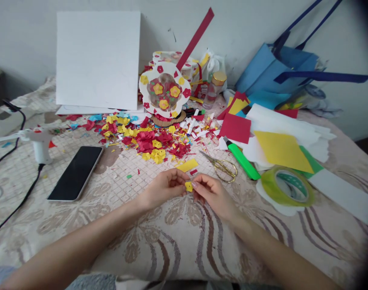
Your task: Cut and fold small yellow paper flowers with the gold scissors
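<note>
A small yellow paper flower (188, 186) is pinched between my two hands above the patterned tablecloth. My left hand (167, 186) grips its left side with thumb and fingers, and my right hand (212, 195) grips its right side. Just beyond my fingers lies a yellow paper strip (187, 165). Gold-handled scissors (221, 165) rest to the right of it, apart from my hands. A heap of red and yellow paper flowers (153, 141) spreads farther back. Behind the heap stands a white flower-shaped panel (165, 90) decorated with red and yellow paper flowers.
On the left are a black phone (76, 173) and a white glue gun (40, 145) with its cord. A green utility knife (243, 161), a tape roll (288, 187) and coloured paper sheets (282, 149) lie right. A white board (98, 60) and blue bag (274, 68) stand behind.
</note>
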`<state>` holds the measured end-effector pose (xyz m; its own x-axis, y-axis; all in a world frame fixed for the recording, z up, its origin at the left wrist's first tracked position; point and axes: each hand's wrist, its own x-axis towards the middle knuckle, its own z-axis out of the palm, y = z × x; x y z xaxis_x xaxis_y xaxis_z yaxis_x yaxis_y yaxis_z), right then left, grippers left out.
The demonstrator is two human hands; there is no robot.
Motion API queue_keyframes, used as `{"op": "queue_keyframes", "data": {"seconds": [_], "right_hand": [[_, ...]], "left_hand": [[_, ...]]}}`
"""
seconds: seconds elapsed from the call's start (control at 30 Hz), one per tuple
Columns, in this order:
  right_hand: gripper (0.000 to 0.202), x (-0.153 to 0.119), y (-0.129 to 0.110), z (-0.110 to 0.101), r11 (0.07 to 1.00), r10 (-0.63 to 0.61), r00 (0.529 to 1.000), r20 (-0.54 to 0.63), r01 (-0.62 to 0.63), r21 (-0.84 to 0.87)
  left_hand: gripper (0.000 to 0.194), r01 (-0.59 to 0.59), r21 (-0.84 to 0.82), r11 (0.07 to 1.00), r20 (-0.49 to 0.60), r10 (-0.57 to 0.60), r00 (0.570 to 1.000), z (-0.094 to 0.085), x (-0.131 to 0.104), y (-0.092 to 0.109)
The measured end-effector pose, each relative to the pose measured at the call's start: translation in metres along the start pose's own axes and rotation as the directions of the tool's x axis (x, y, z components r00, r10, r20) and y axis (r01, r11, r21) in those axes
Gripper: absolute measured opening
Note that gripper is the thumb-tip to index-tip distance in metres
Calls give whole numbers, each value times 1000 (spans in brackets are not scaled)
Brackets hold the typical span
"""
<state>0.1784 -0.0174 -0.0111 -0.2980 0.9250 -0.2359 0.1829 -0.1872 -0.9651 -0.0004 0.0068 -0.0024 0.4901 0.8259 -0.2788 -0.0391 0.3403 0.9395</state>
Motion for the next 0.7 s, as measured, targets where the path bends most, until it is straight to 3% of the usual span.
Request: {"op": "queue_keyframes", "data": {"seconds": [0.1,0.37,0.53,0.6,0.7], "right_hand": [[23,0,2,3,997,39,997,62,-43,65],[24,-3,3,6,996,-40,999,-7,39,-81],[28,-1,5,3,998,-56,998,-39,56,-2],[27,-1,4,0,998,-56,998,-33,57,16],[28,-2,2,-2,998,-52,998,-20,53,18]], "left_hand": [[26,-6,9,1000,41,6,999,-1,0,1],[21,14,83,996,8,-15,1000,-1,-2,1],[19,-91,210,973,-86,111,990,-24,8,4],[18,-165,301,939,-187,227,956,-43,14,9],[12,-198,504,841,-354,410,840,-75,23,18]]}}
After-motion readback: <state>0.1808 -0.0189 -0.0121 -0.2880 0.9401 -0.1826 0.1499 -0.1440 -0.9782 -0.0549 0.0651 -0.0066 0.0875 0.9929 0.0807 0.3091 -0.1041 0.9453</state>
